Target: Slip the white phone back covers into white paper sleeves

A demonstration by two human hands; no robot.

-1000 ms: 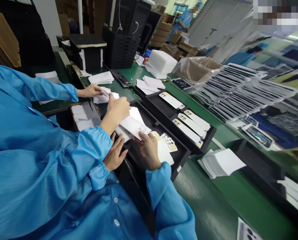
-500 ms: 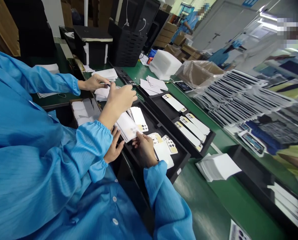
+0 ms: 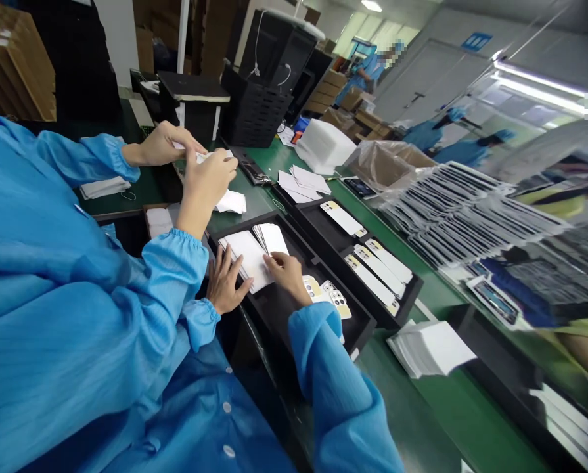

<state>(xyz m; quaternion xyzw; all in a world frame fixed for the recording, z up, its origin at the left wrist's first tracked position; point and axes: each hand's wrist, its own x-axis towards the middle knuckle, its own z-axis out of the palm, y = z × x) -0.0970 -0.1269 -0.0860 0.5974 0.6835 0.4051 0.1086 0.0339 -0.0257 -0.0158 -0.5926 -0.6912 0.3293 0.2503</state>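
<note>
Since the earlier frame the white sleeves [image 3: 251,256] lie lower in the black tray [image 3: 294,309]; left hand [image 3: 226,284] rests spread on them, steadying, right hand [image 3: 286,270] pinches their edge.

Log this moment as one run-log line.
left hand: flat on white card stack | right hand: on fanned cards | black tray

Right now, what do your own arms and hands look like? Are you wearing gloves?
No gloves: my left hand and right hand are bare. Both arms are in long, slightly shiny, bright blue coat sleeves. The right sleeve and left sleeve end in gathered, stretchy cuffs at the wrist. No watch, rings or markings show. The co-worker's hands higher up come out of the same kind of blue sleeves.
</note>
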